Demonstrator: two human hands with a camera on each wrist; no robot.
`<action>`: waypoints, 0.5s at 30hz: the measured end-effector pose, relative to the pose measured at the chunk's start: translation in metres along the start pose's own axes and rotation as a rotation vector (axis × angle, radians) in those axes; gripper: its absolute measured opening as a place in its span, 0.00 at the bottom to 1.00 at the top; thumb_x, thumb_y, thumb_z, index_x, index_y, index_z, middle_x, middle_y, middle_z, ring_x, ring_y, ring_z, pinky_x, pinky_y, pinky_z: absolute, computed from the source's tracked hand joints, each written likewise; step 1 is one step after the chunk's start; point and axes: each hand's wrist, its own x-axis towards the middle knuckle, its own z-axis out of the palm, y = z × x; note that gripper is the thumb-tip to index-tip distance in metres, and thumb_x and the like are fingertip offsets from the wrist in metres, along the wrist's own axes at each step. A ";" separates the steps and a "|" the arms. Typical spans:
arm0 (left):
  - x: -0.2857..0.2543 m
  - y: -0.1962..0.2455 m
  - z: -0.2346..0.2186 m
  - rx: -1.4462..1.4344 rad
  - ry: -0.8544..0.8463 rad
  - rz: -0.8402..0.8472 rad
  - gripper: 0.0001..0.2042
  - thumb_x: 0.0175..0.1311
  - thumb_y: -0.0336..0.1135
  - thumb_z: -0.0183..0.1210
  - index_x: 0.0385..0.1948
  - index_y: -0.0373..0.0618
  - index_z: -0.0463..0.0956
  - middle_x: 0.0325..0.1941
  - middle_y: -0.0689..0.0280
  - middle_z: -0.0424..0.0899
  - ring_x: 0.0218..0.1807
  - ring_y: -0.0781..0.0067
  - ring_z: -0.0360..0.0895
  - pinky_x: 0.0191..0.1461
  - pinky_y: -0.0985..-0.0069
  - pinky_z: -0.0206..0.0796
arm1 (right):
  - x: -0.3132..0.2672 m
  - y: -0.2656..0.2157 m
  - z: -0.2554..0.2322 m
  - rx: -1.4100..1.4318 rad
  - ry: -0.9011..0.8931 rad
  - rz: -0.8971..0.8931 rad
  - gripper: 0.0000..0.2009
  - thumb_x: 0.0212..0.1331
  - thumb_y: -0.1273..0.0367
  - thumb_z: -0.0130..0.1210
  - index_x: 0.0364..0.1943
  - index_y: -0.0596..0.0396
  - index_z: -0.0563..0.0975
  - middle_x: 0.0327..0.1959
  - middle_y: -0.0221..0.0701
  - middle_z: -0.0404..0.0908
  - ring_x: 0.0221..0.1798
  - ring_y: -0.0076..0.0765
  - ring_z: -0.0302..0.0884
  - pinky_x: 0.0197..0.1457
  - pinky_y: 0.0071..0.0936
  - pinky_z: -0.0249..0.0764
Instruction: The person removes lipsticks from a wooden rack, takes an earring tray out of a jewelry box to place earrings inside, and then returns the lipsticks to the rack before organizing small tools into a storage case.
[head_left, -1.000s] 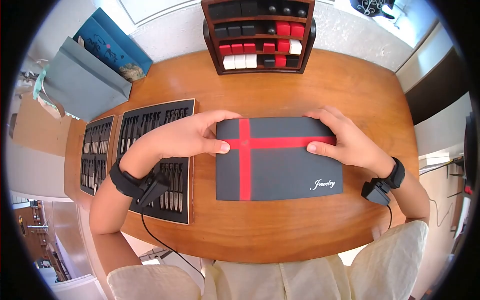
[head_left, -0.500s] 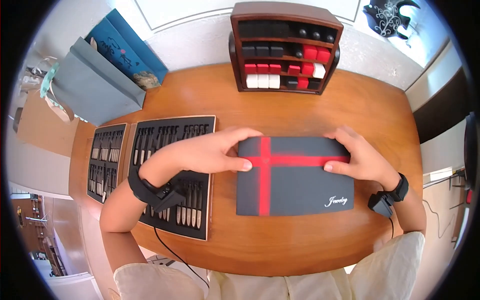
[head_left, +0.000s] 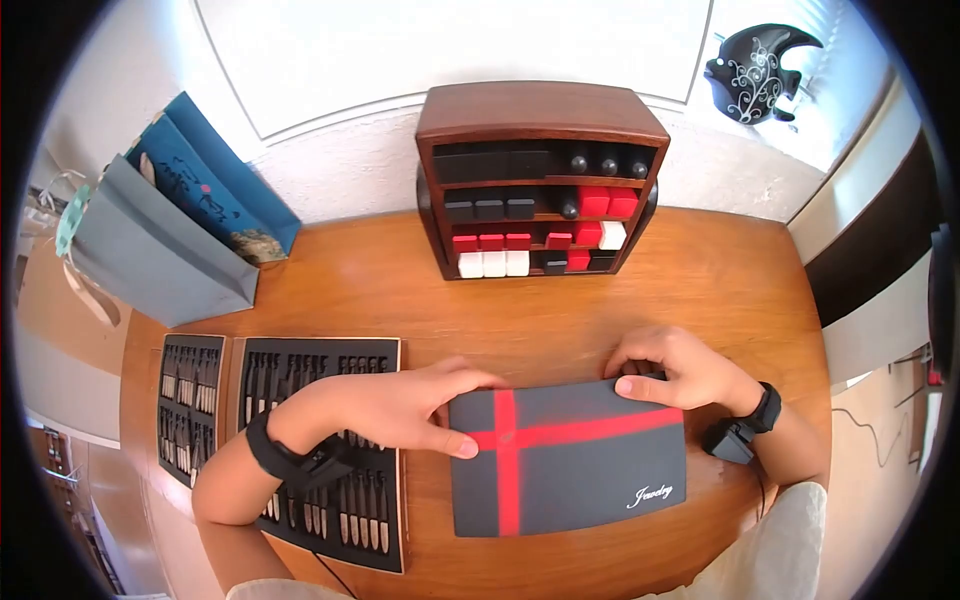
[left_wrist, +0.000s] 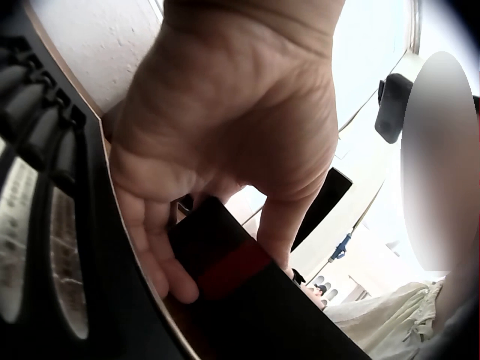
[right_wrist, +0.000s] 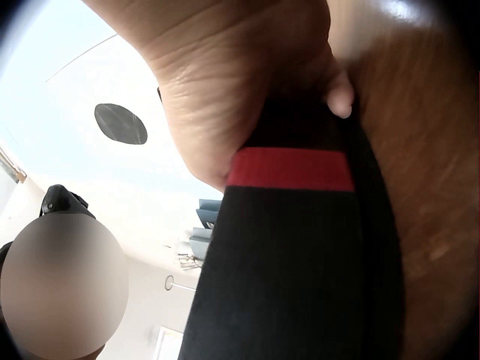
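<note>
A flat dark grey gift box with a crossed red ribbon pattern and the word Jewelry lies on the wooden table in front of the person. At its left end the left hand grips it, thumb on the lid and fingers at the far left corner. The right hand holds the far edge near the right corner, thumb on top, the other fingers bent behind the edge. In the right wrist view, the box's side with a red band shows below that hand, near the tabletop.
Black cases with rows of metal-ended utensils lie open at the left, partly under the left forearm. A wooden shelf of small red, white and black boxes stands at the back. Paper bags stand back left; a fish-shaped ornament is at upper right.
The head view has tilted up, so the table sits lower in it. The right hand has moved from the box's right end to its far right corner; the left keeps its hold.
</note>
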 end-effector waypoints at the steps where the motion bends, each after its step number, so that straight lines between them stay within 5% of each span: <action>1: 0.002 0.000 -0.001 -0.008 -0.003 0.005 0.35 0.66 0.45 0.61 0.70 0.41 0.55 0.63 0.51 0.63 0.50 0.59 0.76 0.55 0.71 0.71 | 0.000 -0.001 -0.002 0.007 -0.031 0.044 0.14 0.64 0.58 0.57 0.38 0.57 0.80 0.31 0.38 0.80 0.33 0.43 0.77 0.36 0.33 0.72; 4: 0.001 -0.001 0.000 0.008 0.021 -0.005 0.35 0.65 0.45 0.61 0.69 0.41 0.55 0.62 0.51 0.64 0.49 0.58 0.76 0.56 0.70 0.70 | 0.002 0.001 -0.003 0.019 -0.041 0.020 0.14 0.64 0.59 0.57 0.37 0.56 0.80 0.29 0.38 0.80 0.31 0.41 0.77 0.35 0.32 0.72; 6: 0.000 -0.002 0.001 0.091 0.041 0.045 0.35 0.64 0.44 0.63 0.69 0.41 0.57 0.61 0.52 0.66 0.60 0.59 0.71 0.54 0.72 0.72 | 0.003 -0.001 -0.004 0.036 -0.048 0.010 0.14 0.63 0.58 0.57 0.37 0.57 0.80 0.29 0.38 0.80 0.31 0.40 0.77 0.35 0.32 0.72; 10: -0.013 0.001 0.006 0.036 0.091 0.049 0.31 0.67 0.43 0.60 0.67 0.40 0.59 0.56 0.53 0.76 0.44 0.64 0.79 0.48 0.71 0.73 | 0.002 0.010 0.006 0.159 0.010 0.073 0.20 0.60 0.54 0.59 0.35 0.61 0.78 0.31 0.36 0.79 0.34 0.34 0.76 0.36 0.29 0.69; 15: -0.051 -0.006 -0.021 -0.199 0.320 -0.023 0.22 0.70 0.46 0.56 0.60 0.43 0.72 0.50 0.61 0.81 0.46 0.73 0.79 0.49 0.77 0.72 | -0.003 0.014 0.013 0.211 0.110 0.145 0.24 0.57 0.51 0.61 0.35 0.63 0.76 0.31 0.31 0.74 0.32 0.25 0.67 0.36 0.24 0.61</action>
